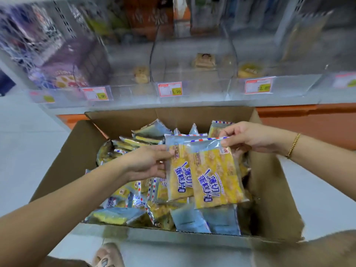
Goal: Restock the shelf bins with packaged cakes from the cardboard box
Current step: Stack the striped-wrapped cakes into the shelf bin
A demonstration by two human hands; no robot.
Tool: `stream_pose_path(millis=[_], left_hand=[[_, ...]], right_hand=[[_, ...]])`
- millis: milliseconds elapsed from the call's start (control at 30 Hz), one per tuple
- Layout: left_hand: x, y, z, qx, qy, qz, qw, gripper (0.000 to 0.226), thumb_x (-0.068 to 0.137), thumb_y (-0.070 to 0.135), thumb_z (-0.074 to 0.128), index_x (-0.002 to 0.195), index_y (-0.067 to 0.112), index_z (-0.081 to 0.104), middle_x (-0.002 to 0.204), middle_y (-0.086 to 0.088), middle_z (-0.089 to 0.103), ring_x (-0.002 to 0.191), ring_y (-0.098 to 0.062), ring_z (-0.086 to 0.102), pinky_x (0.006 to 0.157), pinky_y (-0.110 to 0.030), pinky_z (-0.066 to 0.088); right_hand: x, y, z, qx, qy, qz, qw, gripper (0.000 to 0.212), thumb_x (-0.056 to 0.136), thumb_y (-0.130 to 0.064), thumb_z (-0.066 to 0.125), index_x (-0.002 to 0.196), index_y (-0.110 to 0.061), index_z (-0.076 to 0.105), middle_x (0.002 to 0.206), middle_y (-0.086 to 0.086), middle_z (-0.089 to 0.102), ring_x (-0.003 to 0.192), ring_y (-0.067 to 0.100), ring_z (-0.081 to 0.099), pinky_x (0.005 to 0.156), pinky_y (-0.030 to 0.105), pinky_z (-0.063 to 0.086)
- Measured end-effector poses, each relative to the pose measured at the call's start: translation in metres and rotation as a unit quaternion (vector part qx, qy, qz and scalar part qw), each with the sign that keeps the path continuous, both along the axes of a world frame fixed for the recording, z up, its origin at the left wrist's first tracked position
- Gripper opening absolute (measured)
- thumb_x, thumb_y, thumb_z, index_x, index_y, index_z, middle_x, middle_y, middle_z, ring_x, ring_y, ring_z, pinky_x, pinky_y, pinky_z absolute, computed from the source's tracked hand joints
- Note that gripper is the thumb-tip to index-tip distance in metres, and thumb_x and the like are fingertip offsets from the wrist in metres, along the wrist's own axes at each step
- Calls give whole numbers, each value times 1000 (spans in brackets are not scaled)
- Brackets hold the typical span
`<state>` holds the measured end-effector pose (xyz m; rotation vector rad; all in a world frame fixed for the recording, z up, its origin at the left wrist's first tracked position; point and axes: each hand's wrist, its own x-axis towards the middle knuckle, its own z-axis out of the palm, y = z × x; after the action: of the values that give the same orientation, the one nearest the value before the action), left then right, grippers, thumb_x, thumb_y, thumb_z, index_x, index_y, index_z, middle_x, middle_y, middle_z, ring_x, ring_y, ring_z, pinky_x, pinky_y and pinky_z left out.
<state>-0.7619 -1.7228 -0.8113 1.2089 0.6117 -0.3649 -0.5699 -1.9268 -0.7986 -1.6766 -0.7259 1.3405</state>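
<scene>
The brown cardboard box (77,151) stands before the clear plastic shelf bins (202,93). Yellow plastic-wrapped cake packets (188,218) lie piled in it. 2 overlapping packets (212,176) hang over its middle, between the left hand (148,162) and the right hand (250,137).

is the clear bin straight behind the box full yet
No, the clear middle bin holds only one small pack near its back, and the rest of its floor shows bare.
</scene>
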Motion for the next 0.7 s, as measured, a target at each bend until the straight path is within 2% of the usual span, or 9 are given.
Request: stream_pose_path(millis=[67,100,167,267,333,433,533,600,700], left_hand=[[-1,-12,11,-5,-14,4,1000,31,93,15,51,123,8,50,111,-16,60,89,-24,62,80,-41,57],[-2,-18,16,-7,-22,1,1000,35,89,17,54,123,9,49,110,-16,59,89,-24,61,81,-42,56],[-3,-30,23,-2,-30,-10,999,41,86,19,56,125,8,50,111,-17,58,90,-26,60,87,-46,53],[-3,-47,33,14,-46,-26,999,32,90,17,53,119,5,62,105,-15,61,88,-25,54,82,-43,54],[-2,-56,42,21,-54,-30,998,26,88,30,51,98,16,71,89,-7,64,85,-24,55,81,-42,51],[2,-68,55,46,-74,-40,995,46,81,50,47,106,18,68,108,-10,67,101,-26,62,90,-42,50],[9,-81,64,105,-113,-82,985,35,78,25,71,110,10,66,111,-11,69,94,-20,68,78,-33,58],[15,-86,67,136,-114,-65,982,40,68,11,79,106,7,68,109,-13,71,96,-22,67,86,-39,54],[30,-86,70,126,-114,3,986,45,63,12,76,107,5,68,109,-14,71,98,-26,66,94,-44,49]], right_hand=[[-7,-10,10,20,2,-29,999,6,89,-5,58,94,-1,58,66,-2,58,50,1,52,45,16,49],[-12,-15,16,30,2,-35,999,2,89,-4,58,89,-2,57,60,-6,56,47,1,49,44,16,49],[-21,-22,25,56,5,-38,998,14,89,-4,57,76,-7,55,50,-11,49,44,0,44,42,15,45],[-35,-33,39,106,7,-77,991,23,88,-3,60,67,-11,59,52,-8,52,45,1,46,41,15,44],[-40,-42,44,139,-1,-126,982,20,87,-5,63,68,-11,64,58,-3,59,50,4,53,44,18,48],[-46,-59,50,158,-16,-183,970,6,88,-9,64,82,-8,64,63,0,64,55,10,59,50,22,54],[-46,-70,57,177,-29,-225,958,12,88,-13,66,81,-13,56,67,3,59,53,12,55,46,22,52],[-43,-73,62,197,-22,-256,946,21,84,-25,69,82,-16,50,68,2,56,52,11,52,44,20,48],[-36,-75,72,138,-71,-240,958,55,66,-59,66,95,-13,56,76,-2,65,62,9,56,56,22,47]])
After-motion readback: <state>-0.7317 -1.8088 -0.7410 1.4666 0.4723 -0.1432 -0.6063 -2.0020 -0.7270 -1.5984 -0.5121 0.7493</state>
